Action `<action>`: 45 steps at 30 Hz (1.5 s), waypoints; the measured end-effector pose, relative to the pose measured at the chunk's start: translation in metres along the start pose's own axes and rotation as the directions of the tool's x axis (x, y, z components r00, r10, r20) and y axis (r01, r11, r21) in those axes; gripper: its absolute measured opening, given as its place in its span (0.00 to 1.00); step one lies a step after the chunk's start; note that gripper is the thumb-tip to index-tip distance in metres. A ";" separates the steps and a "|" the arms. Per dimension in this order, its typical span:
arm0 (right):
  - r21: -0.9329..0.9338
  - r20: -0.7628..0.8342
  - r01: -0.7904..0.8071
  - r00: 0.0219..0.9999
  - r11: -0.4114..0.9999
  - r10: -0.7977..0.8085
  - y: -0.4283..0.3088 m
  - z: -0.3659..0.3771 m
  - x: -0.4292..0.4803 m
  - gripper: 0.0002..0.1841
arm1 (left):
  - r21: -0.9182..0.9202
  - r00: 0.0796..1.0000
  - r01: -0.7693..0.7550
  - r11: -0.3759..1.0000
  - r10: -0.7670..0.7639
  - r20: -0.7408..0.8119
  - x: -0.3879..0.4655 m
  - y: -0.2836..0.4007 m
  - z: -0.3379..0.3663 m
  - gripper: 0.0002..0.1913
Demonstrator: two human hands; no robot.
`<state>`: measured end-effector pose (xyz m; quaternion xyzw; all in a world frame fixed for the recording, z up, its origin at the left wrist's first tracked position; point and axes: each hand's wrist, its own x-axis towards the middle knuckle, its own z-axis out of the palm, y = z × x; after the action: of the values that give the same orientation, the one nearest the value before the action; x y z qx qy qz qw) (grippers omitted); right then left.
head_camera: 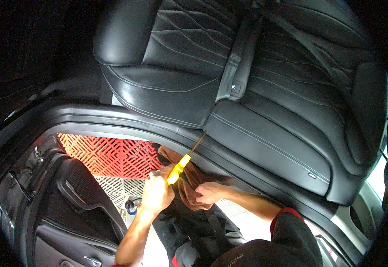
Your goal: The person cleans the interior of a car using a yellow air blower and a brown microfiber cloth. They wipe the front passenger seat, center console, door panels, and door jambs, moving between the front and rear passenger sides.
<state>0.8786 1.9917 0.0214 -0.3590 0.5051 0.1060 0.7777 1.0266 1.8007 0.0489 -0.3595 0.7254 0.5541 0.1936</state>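
My left hand (155,192) grips a yellow-handled tool (179,170) with a thin brown end; whether that end is a shaft or a flat brush seen edge-on, I cannot tell. Its tip points at the lower front of the black rear car seat (267,137), by the seam between two cushions, and looks close to it. Contact is unclear. Lower down, my right hand (210,193) pinches a brown cloth (192,187), which hangs over the dark trousers (180,217).
The door sill (130,130) curves between me and the seat. An open car door (77,213) stands at left. Red floor tiles (114,153) and white ones show below. A seat-belt buckle (235,87) lies between the cushions. A dark and blue object (132,206) sits behind my left wrist.
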 end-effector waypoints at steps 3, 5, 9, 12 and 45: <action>-0.009 -0.012 0.001 1.000 1.000 -0.001 0.001 0.001 0.000 0.24 | 0.010 1.000 0.020 1.000 -0.020 0.009 0.005 0.000 0.000 0.30; -0.009 -0.012 0.006 1.000 1.000 -0.006 0.002 0.001 0.001 0.24 | 0.011 1.000 0.019 1.000 -0.019 0.004 0.008 0.000 -0.001 0.30; -0.014 -0.004 0.002 1.000 1.000 -0.002 0.001 -0.002 0.001 0.23 | -0.005 0.999 -0.033 0.999 0.033 -0.012 0.005 0.000 -0.004 0.28; -0.041 0.017 -0.015 1.000 0.999 0.016 -0.002 -0.005 0.000 0.24 | -0.003 0.992 0.049 0.999 -0.049 -0.116 0.000 -0.002 -0.005 0.27; -0.335 -0.206 0.030 0.973 0.942 -0.105 -0.002 0.127 -0.020 0.27 | -0.030 0.948 0.036 0.999 -0.043 -0.314 -0.257 -0.083 0.129 0.29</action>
<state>0.9602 2.0792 0.0690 -0.5109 0.5509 0.1215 0.6486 1.2435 1.9902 0.1280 -0.4599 0.7330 0.4944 0.0825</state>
